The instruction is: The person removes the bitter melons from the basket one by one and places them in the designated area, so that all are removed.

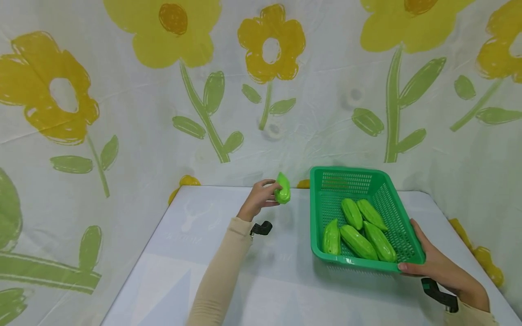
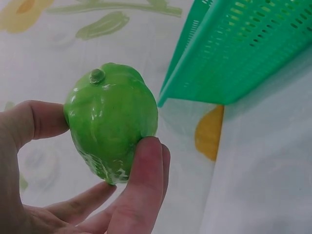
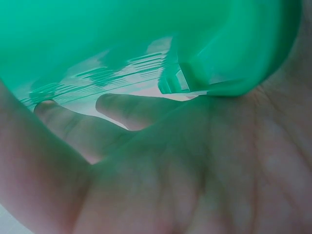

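My left hand (image 1: 260,197) pinches a glossy light-green gourd (image 1: 283,190) between thumb and fingers, above the far part of the table, left of the basket. In the left wrist view, the gourd (image 2: 114,122) shows its rounded, ridged end with a small stem nub. My right hand (image 1: 442,268) grips the near right corner of a green plastic basket (image 1: 313,217), thumb on the rim. In the right wrist view, fingers (image 3: 131,109) reach beneath the basket (image 3: 122,29). Several similar gourds (image 1: 358,241) lie inside the basket.
The white table (image 1: 171,253) carries faint printed patterns. Behind it hangs a pale cloth (image 1: 318,113) with yellow flowers, meeting the table's far edge. Each wrist bears a small black device (image 1: 262,227). A shadow falls under the basket's near side.
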A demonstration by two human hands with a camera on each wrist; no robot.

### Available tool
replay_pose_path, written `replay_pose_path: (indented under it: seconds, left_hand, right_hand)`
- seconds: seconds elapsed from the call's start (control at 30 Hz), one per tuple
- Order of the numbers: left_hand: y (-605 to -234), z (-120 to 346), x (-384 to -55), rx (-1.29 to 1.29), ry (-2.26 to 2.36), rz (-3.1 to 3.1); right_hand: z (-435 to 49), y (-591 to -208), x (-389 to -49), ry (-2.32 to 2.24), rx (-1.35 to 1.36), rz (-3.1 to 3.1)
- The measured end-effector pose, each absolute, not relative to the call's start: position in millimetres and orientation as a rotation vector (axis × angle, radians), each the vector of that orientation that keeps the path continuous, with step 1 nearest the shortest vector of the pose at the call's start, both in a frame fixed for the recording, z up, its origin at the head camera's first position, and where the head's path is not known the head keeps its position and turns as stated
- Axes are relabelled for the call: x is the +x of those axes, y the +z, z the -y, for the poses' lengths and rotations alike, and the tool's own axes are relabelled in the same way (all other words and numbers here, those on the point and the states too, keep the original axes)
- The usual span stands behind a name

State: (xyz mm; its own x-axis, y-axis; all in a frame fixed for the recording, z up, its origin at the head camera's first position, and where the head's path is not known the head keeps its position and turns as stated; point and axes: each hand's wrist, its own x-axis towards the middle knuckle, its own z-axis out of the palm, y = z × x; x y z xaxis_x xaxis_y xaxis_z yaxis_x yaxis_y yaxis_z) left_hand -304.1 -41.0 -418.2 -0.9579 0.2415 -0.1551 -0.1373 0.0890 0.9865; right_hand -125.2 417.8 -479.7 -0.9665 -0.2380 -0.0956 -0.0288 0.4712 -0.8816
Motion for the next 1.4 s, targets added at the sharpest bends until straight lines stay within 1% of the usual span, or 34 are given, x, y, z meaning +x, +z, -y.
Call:
replay_pose_path:
  seconds: [0.43,1.0,1.4]
  left_hand:
    - [-429,66,-301,0.043,1.915,-2.18]
    - [-454,94,-296,-0.034,1.886,-2.225]
    - [-473,106,-294,-0.09,1.78,-2.304]
  right_hand:
    - [-418,-480,-126,-1.502,-0.245,-2.519]
    - [-418,-479,-126,-1.515,-0.27,-2.522]
    - [-417,-478,-125,-1.521,-0.267,-2.517]
